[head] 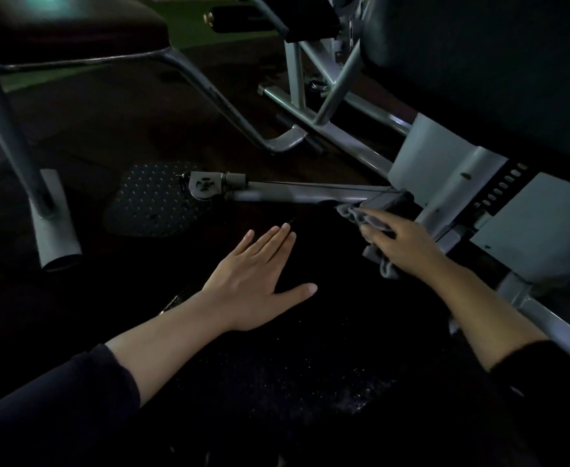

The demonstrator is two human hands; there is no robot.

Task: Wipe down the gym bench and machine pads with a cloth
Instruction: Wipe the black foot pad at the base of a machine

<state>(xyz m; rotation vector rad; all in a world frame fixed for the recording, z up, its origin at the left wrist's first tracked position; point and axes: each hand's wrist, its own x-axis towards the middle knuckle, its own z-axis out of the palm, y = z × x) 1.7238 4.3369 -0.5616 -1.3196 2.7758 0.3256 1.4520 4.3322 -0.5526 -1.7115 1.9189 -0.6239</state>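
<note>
- Nearest: a dark pad (310,382), wide and matte, speckled with pale flecks toward its right side. Judgement: that patch needed a pass; overlapping strokes with firm, even pressure would serve better than dabbing.
- Left hand (253,281) lay flat on the pad, palm down, four fingers straight and close together, thumb splayed out to the side. It held nothing. Likely bracing the body; fine to keep it there.
- Right hand (398,244) pressed a grey cloth (374,227) down at the pad's far right edge, beside the machine frame (445,183). Fingers were curled over the bunched fabric; the thumb couldn't be seen.
- Cloth looked soft and crumpled, folds sticking out at both ends of the hand. Judgement: opening it flatter would cover more pad per stroke and reach the seam by the frame.
- Frame: pale painted steel, square tube and flat plates, one slotted strip.
- Further out: a textured black footplate (152,200), diamond-studded, on the floor.
- Farthest: a bench (74,32), glossy dark upholstery on round steel legs, not yet reached.
</note>
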